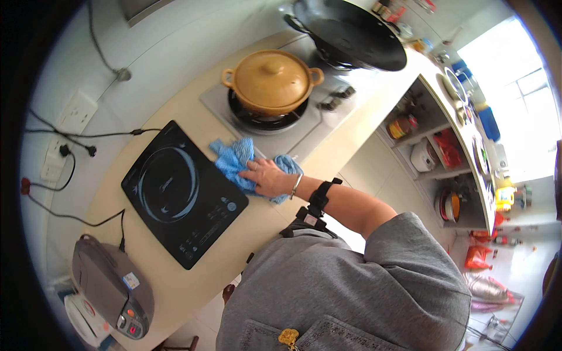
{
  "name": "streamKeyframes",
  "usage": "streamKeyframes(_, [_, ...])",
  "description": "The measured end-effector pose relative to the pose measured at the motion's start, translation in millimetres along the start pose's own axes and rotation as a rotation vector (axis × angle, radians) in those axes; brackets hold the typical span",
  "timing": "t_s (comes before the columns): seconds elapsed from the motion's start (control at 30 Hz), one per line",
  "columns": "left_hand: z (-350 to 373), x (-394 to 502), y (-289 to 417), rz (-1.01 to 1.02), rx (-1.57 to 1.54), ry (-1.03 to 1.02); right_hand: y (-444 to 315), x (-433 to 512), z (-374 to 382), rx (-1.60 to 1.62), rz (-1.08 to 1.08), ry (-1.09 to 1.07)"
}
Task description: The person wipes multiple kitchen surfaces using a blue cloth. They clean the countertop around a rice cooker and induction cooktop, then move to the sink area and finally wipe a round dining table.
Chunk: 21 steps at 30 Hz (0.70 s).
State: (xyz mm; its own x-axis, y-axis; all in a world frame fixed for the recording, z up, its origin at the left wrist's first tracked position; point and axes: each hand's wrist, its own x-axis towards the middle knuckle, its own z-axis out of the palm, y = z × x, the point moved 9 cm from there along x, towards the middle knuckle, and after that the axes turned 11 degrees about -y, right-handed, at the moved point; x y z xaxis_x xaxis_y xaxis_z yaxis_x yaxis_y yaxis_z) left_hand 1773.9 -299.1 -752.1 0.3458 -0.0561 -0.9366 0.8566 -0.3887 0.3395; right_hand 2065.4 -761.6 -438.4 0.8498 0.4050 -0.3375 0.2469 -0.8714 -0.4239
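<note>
My right hand (265, 177) lies palm down on a crumpled blue cloth (231, 160), its fingers bent over the fabric and holding it to the countertop. A ring and a bracelet show on this hand and wrist. The cloth fills the gap between a black induction cooktop (169, 184) and the steel gas stove (303, 142), and part of it bunches up beside my wrist. On the near burner stands a lidded yellow-brown clay pot (272, 81). My left hand is out of view.
A large black wok (351, 37) sits on the far burner. At the lower left is a grey electric appliance (109, 285) with a lit display. Black cords (74, 215) run along the wall by the sockets (79, 114). Open shelves (428, 164) stand under the far counter.
</note>
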Motion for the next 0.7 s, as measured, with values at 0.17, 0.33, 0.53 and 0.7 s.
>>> streamKeyframes(0.17, [12.7,27.7,14.0,0.108,0.221,-0.06,-3.9,-60.2,16.1,-0.017,-0.065,0.0])
streamKeyframes(0.33, [46.9,42.3,63.2,0.384,0.554,-0.139,5.4,-86.4,24.1,-0.084,-0.123,-0.009])
streamKeyframes(0.53, [127.3,46.2,81.7,0.352,0.618,-0.053,66.3,-141.4,21.6,-0.066,-0.228,-0.015])
streamKeyframes(0.7, [219.9,29.9,94.2,0.46,0.796,-0.054,155.6,-185.5,7.6,-0.075,-0.152,0.064])
